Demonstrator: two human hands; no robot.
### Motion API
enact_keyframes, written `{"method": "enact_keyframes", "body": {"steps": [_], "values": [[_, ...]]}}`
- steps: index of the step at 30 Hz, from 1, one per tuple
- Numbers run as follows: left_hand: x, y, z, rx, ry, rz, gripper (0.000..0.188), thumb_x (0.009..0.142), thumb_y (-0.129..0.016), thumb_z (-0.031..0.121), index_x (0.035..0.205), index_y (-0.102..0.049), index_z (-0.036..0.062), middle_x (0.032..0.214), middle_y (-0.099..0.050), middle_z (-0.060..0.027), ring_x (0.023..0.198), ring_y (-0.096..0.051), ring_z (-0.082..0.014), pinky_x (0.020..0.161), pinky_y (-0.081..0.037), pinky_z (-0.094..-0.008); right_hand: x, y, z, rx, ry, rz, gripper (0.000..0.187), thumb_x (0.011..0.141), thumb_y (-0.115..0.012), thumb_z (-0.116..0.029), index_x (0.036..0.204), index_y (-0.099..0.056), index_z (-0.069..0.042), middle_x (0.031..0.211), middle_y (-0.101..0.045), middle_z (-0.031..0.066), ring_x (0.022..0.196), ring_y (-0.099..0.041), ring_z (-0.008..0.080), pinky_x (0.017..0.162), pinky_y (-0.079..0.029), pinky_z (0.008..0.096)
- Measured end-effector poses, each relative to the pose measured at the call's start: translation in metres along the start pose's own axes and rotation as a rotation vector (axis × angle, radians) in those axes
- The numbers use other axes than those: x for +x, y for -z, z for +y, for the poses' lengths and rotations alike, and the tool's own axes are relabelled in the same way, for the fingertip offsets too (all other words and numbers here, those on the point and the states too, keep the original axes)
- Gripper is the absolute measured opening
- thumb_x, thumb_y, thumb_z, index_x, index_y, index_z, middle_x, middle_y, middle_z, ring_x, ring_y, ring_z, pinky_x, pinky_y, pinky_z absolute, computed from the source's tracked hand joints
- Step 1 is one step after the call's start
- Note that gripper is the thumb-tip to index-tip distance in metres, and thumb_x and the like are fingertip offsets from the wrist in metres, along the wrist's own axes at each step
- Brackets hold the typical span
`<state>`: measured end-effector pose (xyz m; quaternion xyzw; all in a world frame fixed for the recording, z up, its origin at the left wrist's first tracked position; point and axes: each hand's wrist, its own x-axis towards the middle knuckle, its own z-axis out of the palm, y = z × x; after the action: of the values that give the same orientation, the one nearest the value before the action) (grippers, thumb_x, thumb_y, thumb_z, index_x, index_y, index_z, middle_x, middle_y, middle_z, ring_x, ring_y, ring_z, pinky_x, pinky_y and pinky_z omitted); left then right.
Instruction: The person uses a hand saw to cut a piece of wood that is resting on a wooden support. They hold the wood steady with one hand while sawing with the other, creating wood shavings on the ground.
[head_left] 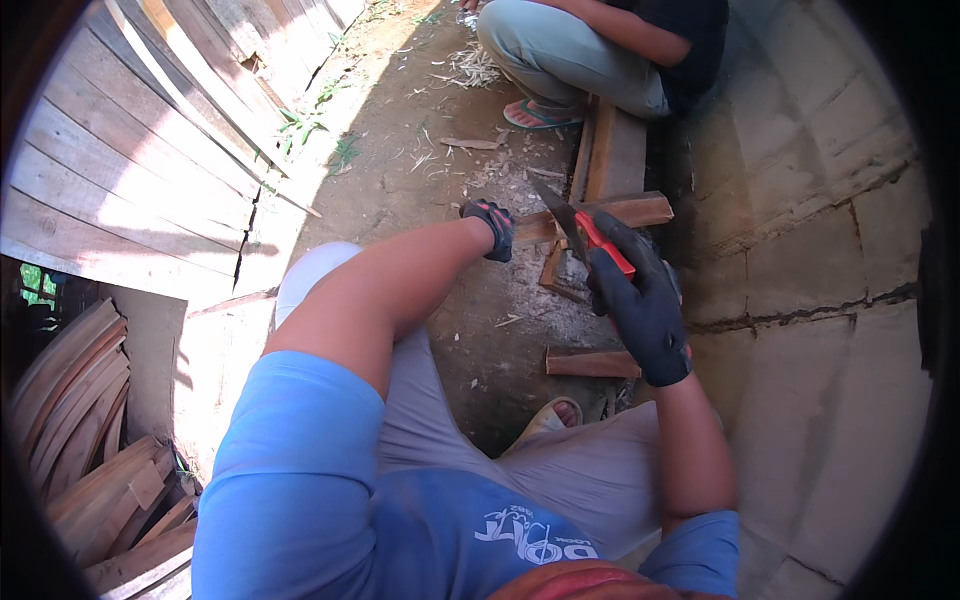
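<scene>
My right hand [637, 300], in a dark glove, is closed around the red handle [606, 246] of a handsaw. The saw's dark blade [558, 211] points away and to the left, over a short wooden piece [640, 210]. That piece lies crosswise on other lumber, and the blade hides part of it. I cannot tell whether the teeth touch the wood. At the left end of the same piece, my left hand [489, 228], in a dark and red glove, is closed on it. Below the piece sits a small wooden frame [562, 284] with pale sawdust around it.
A person [590, 60] in green trousers and sandals squats beyond on a long wooden beam [615, 150]. Another wood block [592, 362] lies near my foot. A block wall [800, 250] rises on the right. Plank siding [110, 150] and stacked boards [75, 390] stand left.
</scene>
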<state>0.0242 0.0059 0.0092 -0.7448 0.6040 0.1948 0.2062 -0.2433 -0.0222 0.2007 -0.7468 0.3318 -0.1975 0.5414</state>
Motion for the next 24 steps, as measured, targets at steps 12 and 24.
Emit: {"method": "enact_keyframes", "body": {"steps": [12, 24], "values": [[-0.007, 0.000, 0.023, -0.134, 0.136, 0.002, 0.056, 0.090, -0.071, 0.039, 0.138, -0.071, 0.0102, 0.139, -0.072, -0.0120, 0.125, -0.071, -0.0308, 0.097, -0.056, -0.0554, 0.018, -0.012, 0.033, -0.338, 0.233, 0.104, 0.041, 0.103, -0.065, -0.018, 0.140, -0.067, -0.003, 0.128, -0.073, 0.0185, 0.118, -0.071, 0.0281, 0.101, -0.053, 0.0412], [-0.011, 0.003, 0.012, -0.228, 0.165, -0.018, 0.063, 0.089, -0.071, 0.048, 0.139, -0.070, 0.0099, 0.140, -0.071, -0.0122, 0.126, -0.070, -0.0305, 0.099, -0.056, -0.0532, 0.070, -0.037, 0.077, -0.527, 0.336, 0.004, 0.045, 0.103, -0.068, -0.019, 0.145, -0.064, -0.003, 0.136, -0.071, 0.0172, 0.128, -0.067, 0.0287, 0.109, -0.050, 0.0413]]}}
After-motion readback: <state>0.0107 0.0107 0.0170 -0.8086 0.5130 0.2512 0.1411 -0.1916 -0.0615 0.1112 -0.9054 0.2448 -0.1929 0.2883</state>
